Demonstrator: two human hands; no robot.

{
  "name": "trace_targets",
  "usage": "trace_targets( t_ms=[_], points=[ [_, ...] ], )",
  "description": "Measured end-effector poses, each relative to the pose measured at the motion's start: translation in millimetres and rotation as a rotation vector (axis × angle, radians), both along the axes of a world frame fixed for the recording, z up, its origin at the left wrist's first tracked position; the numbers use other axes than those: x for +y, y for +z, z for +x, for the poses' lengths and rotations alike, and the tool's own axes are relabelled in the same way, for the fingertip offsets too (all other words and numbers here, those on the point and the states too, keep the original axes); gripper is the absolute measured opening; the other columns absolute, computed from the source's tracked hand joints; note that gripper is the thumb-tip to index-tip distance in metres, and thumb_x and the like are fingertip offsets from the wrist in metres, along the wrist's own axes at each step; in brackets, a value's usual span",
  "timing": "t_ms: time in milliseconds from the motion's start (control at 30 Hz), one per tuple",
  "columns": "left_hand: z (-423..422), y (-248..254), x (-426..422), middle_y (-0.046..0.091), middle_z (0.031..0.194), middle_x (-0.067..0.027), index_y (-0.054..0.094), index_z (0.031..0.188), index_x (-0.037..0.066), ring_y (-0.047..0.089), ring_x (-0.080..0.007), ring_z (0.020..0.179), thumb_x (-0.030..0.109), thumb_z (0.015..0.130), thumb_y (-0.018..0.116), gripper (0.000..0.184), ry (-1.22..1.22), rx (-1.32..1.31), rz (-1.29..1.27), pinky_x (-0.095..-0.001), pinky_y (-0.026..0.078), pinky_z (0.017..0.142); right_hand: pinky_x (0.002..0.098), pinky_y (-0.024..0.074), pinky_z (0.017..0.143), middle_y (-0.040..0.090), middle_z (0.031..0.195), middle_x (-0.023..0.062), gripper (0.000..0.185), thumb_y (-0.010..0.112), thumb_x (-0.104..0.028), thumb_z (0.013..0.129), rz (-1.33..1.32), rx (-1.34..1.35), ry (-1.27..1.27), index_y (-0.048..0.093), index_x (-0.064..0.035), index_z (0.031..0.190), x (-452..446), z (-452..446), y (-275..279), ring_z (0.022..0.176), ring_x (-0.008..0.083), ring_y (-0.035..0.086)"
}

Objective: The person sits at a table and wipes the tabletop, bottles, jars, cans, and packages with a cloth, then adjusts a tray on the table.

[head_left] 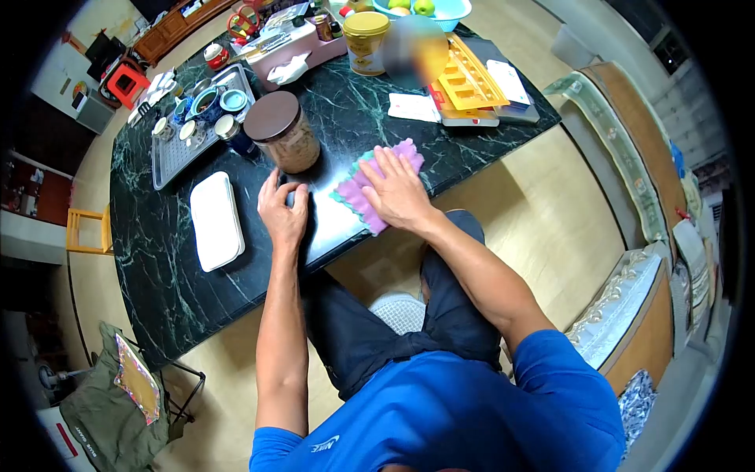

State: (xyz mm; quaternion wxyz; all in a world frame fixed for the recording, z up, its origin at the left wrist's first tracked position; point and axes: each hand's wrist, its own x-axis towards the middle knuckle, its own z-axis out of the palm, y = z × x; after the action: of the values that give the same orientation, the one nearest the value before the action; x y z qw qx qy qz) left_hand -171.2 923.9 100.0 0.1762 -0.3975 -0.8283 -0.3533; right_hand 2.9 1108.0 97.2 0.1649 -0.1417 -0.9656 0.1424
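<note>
My right hand [395, 191] lies flat, fingers stretched out, on a pink-purple cloth [366, 193] with a green scalloped edge, spread on the dark marble table [177, 295]. My left hand [285, 211] rests on the table just below a large clear jar [297, 151] with a brown lid. Its thumb and forefinger are apart, with a small dark patch between them; I cannot make out whether that is an object or the tabletop. The jar stands upright, its contents brownish. To the left of my left hand lies a white lidded container [216, 224].
A grey tray [169, 169] holds cups and a teapot. A dark flask [232, 134] stands beside the jar. Farther back are a yellow-lidded tin [366, 43], a yellow plastic tray [472, 79], a white paper [414, 108] and a blue basket [452, 12]. A folding chair [114, 393] stands at lower left.
</note>
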Motion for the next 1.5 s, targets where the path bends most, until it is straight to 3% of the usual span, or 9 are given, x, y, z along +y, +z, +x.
trace_targets(
  t_ms=[100, 267, 567, 633, 733, 900, 1200, 1400, 1500],
  points=[
    [14.7, 6.7, -1.9, 0.068, 0.106, -0.0142, 0.072, 0.1, 0.002, 0.063, -0.0317, 0.102, 0.013, 0.086, 0.073, 0.018, -0.027, 0.033, 0.145, -0.0421, 0.049, 0.093, 0.054, 0.0187, 0.122, 0.034, 0.157, 0.028, 0.06, 0.05, -0.042, 0.099, 0.004, 0.0, -0.185, 0.046, -0.0051, 0.147, 23.3, 22.8, -1.1, 0.149, 0.0417, 0.027],
    [43.5, 19.5, 67.3, 0.071, 0.106, -0.0176, 0.07, 0.113, 0.0, 0.07, -0.0292, 0.095, 0.013, 0.089, 0.07, 0.027, -0.299, -0.161, 0.193, -0.0369, 0.055, 0.083, 0.0541, 0.0158, 0.122, 0.031, 0.157, 0.0294, 0.064, 0.051, -0.044, 0.099, 0.102, 0.027, -0.239, 0.044, -0.0055, 0.149, 32.2, 32.6, -11.4, 0.149, 0.042, 0.026],
    [22.7, 16.3, 244.8, 0.058, 0.14, -0.018, 0.063, 0.125, 0.003, 0.052, -0.0393, 0.13, 0.015, 0.095, 0.052, 0.035, -0.429, 0.056, -0.278, -0.0469, 0.048, 0.105, 0.0558, 0.0151, 0.122, 0.033, 0.156, 0.0287, 0.066, 0.056, -0.044, 0.095, 0.065, -0.001, -0.183, 0.047, -0.0057, 0.148, 31.0, 32.2, -1.1, 0.148, 0.0421, 0.027],
    [20.6, 13.2, 260.4, 0.064, 0.126, -0.0158, 0.066, 0.114, 0.007, 0.057, -0.0374, 0.122, 0.019, 0.096, 0.052, 0.026, -0.471, 0.017, -0.334, -0.0534, 0.049, 0.098, 0.0557, 0.013, 0.122, 0.032, 0.157, 0.0283, 0.065, 0.055, -0.044, 0.095, 0.067, -0.03, -0.191, 0.046, -0.0058, 0.147, 31.8, 29.1, -3.8, 0.149, 0.0419, 0.024],
    [21.2, 27.9, 256.6, 0.064, 0.123, -0.0126, 0.069, 0.112, 0.01, 0.058, -0.0354, 0.117, 0.022, 0.089, 0.06, 0.027, -0.422, -0.024, -0.51, -0.0514, 0.05, 0.093, 0.0563, 0.0123, 0.122, 0.029, 0.159, 0.0274, 0.066, 0.054, -0.044, 0.096, 0.075, -0.071, -0.179, 0.044, -0.0052, 0.149, 34.2, 30.0, -3.1, 0.151, 0.0407, 0.021],
    [26.7, 55.3, 223.0, 0.063, 0.119, -0.0182, 0.068, 0.12, 0.002, 0.057, -0.034, 0.118, 0.034, 0.069, 0.081, 0.061, -0.222, -0.241, -0.588, -0.0478, 0.049, 0.097, 0.0555, 0.0122, 0.123, 0.027, 0.16, 0.0264, 0.066, 0.054, -0.041, 0.096, 0.117, -0.077, -0.173, 0.041, -0.0042, 0.15, 35.6, 28.3, -7.5, 0.151, 0.0408, 0.019],
    [65.5, 50.8, 93.4, 0.065, 0.099, -0.024, 0.054, 0.112, 0.0, 0.066, -0.0411, 0.093, 0.015, 0.076, 0.073, 0.043, -0.197, -0.286, 0.074, -0.0499, 0.053, 0.082, 0.0548, 0.012, 0.123, 0.027, 0.16, 0.0266, 0.067, 0.052, -0.042, 0.099, 0.091, -0.176, -0.176, 0.037, -0.0045, 0.153, 35.4, 27.5, 0.6, 0.151, 0.0408, 0.02],
    [72.5, 88.0, -48.7, 0.067, 0.11, -0.0154, 0.052, 0.123, -0.001, 0.067, -0.0211, 0.102, 0.011, 0.083, 0.079, 0.051, 0.045, -0.356, 0.402, -0.0331, 0.056, 0.085, 0.0516, 0.0113, 0.123, 0.023, 0.161, 0.0308, 0.069, 0.045, -0.044, 0.101, 0.095, -0.142, -0.216, 0.034, -0.0012, 0.154, 55.6, -19.2, -6.6, 0.151, 0.0427, 0.019],
    [50.0, 88.8, -85.8, 0.065, 0.11, -0.0135, 0.05, 0.126, -0.002, 0.066, -0.0168, 0.099, 0.009, 0.084, 0.08, 0.053, 0.105, -0.684, 0.691, -0.029, 0.056, 0.084, 0.0525, 0.0125, 0.123, 0.024, 0.16, 0.0312, 0.069, 0.044, -0.045, 0.101, 0.078, -0.114, -0.23, 0.036, -0.0021, 0.154, 72.6, -57.4, -8.2, 0.151, 0.0434, 0.019]
  ],
)
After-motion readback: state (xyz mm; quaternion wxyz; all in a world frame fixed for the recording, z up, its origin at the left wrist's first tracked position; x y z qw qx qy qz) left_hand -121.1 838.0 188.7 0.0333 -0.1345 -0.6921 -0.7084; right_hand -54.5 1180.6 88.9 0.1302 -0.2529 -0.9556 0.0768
